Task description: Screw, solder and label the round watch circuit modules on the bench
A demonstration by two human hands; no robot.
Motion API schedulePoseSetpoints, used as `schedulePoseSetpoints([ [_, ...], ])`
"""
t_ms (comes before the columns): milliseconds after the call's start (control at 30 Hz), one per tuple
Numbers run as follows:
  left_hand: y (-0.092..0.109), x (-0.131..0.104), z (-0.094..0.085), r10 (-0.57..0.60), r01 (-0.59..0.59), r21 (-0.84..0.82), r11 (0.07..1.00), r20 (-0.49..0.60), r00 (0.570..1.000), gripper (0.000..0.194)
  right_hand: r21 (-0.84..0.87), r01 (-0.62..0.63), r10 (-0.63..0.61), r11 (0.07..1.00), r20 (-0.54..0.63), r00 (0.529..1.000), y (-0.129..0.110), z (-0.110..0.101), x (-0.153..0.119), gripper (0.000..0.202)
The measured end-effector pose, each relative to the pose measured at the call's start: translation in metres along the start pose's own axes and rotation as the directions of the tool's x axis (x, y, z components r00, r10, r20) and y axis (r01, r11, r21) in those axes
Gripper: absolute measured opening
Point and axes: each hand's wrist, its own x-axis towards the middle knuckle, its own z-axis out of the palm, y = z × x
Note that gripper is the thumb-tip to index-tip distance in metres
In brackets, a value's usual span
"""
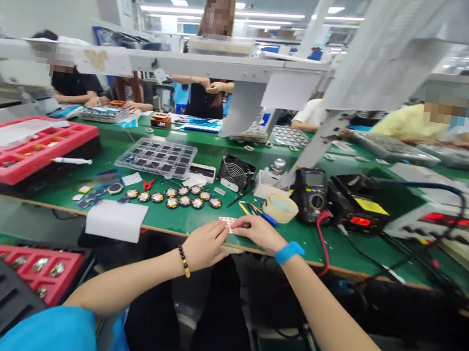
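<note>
At the front edge of the green bench, a small white sheet with reddish marks (227, 221) lies between my hands. My left hand (207, 243), with a beaded bracelet at its wrist, rests on the sheet's left side, fingers pressed together on it. My right hand (259, 232), above a blue wristband, pinches at the sheet's right part; whether a small piece is between its fingertips is hidden. Left of my hands stand several small round parts (184, 196) in rows. A folded white cloth or paper (115, 220) hangs over the bench edge.
A clear compartment tray (156, 158), a black fan (236, 174), a yellowish round dish (281, 207), a multimeter (310, 194) and a black soldering station (357, 209) stand behind. Red foam trays (25, 151) are at left. Cables run along the right. Several people sit or stand across the bench.
</note>
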Motion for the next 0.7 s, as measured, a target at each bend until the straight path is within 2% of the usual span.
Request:
schedulePoseSetpoints([
  [100, -0.005, -0.009, -0.015, 0.016, -0.015, -0.101, 0.995, 0.013, 1.0, 0.069, 0.018, 0.013, -0.014, 1.0, 0.073, 0.997, 0.001, -0.004, 0.005, 0.03],
  [200, -0.019, -0.035, -0.047, -0.003, -0.002, -0.176, 0.984, -0.028, 1.0, 0.064, -0.017, -0.018, 0.02, 1.0, 0.107, 0.994, 0.006, -0.005, 0.008, 0.038],
  [267, -0.034, -0.064, -0.075, -0.123, 0.102, -0.199, 0.975, -0.096, 0.988, 0.054, -0.08, -0.044, 0.051, 0.996, 0.092, 0.994, 0.012, -0.003, 0.011, 0.041],
  [300, -0.044, -0.081, -0.09, -0.215, 0.186, -0.201, 0.962, -0.135, 0.967, 0.047, -0.107, -0.049, 0.057, 0.993, 0.076, 0.995, 0.015, -0.001, 0.012, 0.042],
  [333, -0.055, -0.099, -0.104, -0.324, 0.291, -0.193, 0.937, -0.176, 0.929, 0.041, -0.13, -0.05, 0.057, 0.99, 0.051, 0.997, 0.018, 0.002, 0.012, 0.043],
  [367, -0.068, -0.117, -0.119, -0.435, 0.404, -0.173, 0.898, -0.217, 0.874, 0.035, -0.148, -0.047, 0.05, 0.988, 0.015, 0.999, 0.021, 0.005, 0.012, 0.044],
  [433, -0.094, -0.15, -0.144, -0.631, 0.634, -0.092, 0.768, -0.281, 0.723, 0.026, -0.17, -0.037, 0.022, 0.985, -0.089, 0.996, 0.026, 0.013, 0.009, 0.043],
  [500, -0.119, -0.175, -0.161, -0.71, 0.734, -0.053, 0.677, -0.31, 0.632, 0.024, -0.164, -0.038, 0.004, 0.986, -0.2, 0.98, 0.027, 0.022, 0.005, 0.043],
  [533, -0.13, -0.182, -0.165, -0.734, 0.763, -0.042, 0.646, -0.311, 0.604, 0.024, -0.147, -0.048, 0.01, 0.988, -0.251, 0.968, 0.027, 0.026, 0.002, 0.043],
  [600, -0.148, -0.188, -0.166, -0.763, 0.793, -0.031, 0.608, -0.297, 0.574, 0.025, -0.092, -0.083, 0.047, 0.992, -0.337, 0.94, 0.023, 0.033, -0.003, 0.046],
  [700, -0.165, -0.179, -0.156, -0.805, 0.833, -0.028, 0.552, -0.277, 0.524, 0.027, 0.019, -0.13, 0.126, 0.991, -0.417, 0.9, 0.013, 0.039, -0.011, 0.049],
])
